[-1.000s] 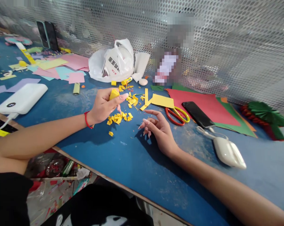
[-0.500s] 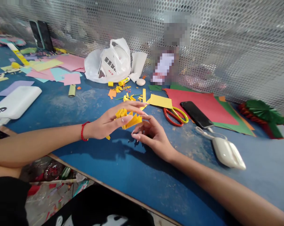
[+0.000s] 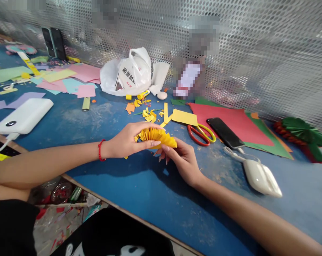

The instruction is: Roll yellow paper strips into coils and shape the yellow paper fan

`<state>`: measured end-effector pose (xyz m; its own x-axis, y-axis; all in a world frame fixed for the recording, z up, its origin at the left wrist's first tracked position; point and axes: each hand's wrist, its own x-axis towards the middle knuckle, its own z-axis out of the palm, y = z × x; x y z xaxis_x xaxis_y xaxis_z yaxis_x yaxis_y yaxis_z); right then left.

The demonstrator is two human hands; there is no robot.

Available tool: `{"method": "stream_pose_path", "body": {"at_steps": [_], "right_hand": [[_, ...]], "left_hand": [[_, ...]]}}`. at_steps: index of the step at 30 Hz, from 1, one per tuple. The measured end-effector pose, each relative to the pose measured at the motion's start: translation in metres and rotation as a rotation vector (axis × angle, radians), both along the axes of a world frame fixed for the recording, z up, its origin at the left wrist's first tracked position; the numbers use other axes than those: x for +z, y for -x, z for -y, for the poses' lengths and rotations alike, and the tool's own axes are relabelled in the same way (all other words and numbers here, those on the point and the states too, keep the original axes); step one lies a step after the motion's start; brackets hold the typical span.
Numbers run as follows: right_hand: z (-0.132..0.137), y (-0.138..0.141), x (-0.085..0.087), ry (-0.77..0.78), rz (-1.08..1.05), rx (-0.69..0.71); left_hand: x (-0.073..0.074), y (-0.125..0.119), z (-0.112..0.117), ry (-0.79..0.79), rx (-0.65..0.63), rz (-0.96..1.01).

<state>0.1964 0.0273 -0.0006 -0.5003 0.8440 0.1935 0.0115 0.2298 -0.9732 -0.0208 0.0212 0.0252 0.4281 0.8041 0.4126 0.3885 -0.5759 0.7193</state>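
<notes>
A yellow pleated paper piece (image 3: pixel 153 134), fanned into an arc, is held above the blue table by both hands. My left hand (image 3: pixel 129 140) grips its left and middle part, thumb in front and fingers behind along the top. At the right end my right hand (image 3: pixel 181 156) pinches the folds between thumb and fingers. Just beyond the hands lie yellow paper strips (image 3: pixel 165 113), a yellow paper rectangle (image 3: pixel 184 117) and scissors (image 3: pixel 198 135) with red and yellow handles.
A white plastic bag (image 3: pixel 129 74) stands against the perforated metal screen. Coloured paper sheets (image 3: pixel 230 122) and a black phone (image 3: pixel 225 132) lie to the right, with a white charger (image 3: pixel 261 177) nearer. Leftward are a white power bank (image 3: pixel 23 115) and pastel papers (image 3: pixel 86 91).
The pleated paper has spread wider into a fan. My right hand has moved up and right and now pinches its right end. The view has shifted slightly.
</notes>
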Motion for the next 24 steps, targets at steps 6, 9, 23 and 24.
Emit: {"method": "stream_pose_path", "body": {"at_steps": [6,9,23,24], "right_hand": [[0.001,-0.002,-0.002,-0.054,-0.021,-0.125],[0.000,-0.002,-0.004,-0.047,-0.067,-0.134],[-0.001,0.001,-0.002,0.056,0.051,-0.077],[-0.001,0.000,-0.002,0.064,0.033,-0.095]], "left_hand": [[-0.002,0.003,-0.005,0.094,0.056,0.170],[-0.002,0.003,-0.007,0.094,0.108,0.133],[-0.011,0.005,-0.015,0.327,-0.076,0.143],[-0.012,0.005,-0.017,0.326,-0.064,0.149]]}}
